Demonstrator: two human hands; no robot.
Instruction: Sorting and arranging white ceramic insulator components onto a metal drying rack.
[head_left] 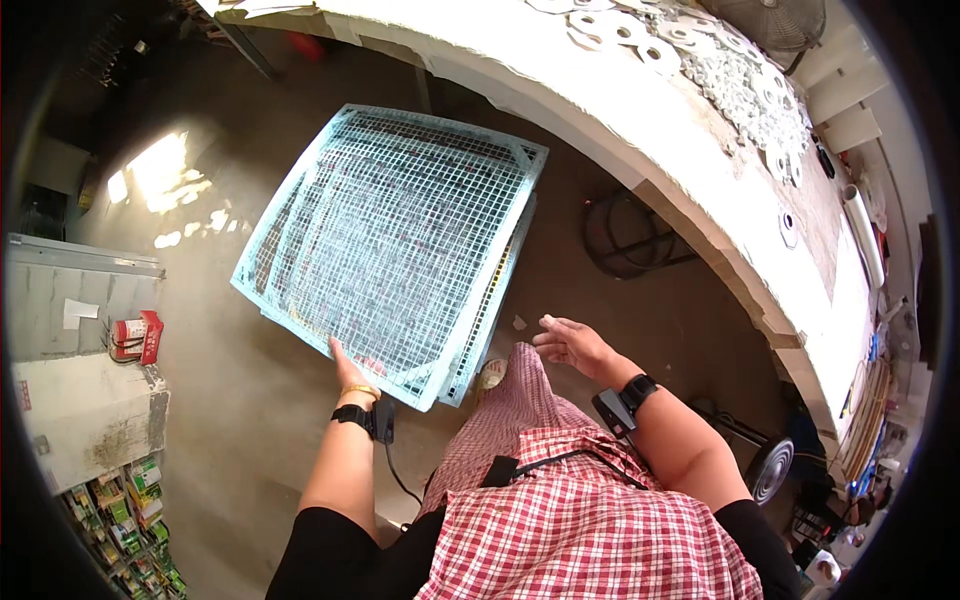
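A stack of light-blue rectangular mesh trays [400, 220] is tilted in front of me over the floor. At least two overlap, their edges slightly out of line, and dark gaps show through the grid. My left hand [352, 368] grips the near edge at the lower left, thumb on top and the other fingers partly hidden behind the mesh. To the right of the stack, my right hand [573, 343] is held in the air with fingers stretched out and nothing in it. It does not touch the trays.
A long white-topped table [640, 150] curves across the far right, with many white rings and small pieces [745, 100] on it. Beneath it stands a dark round-framed stool [630, 235]. At left are a grey-white cabinet [95, 415] and a red box-like object [137, 338].
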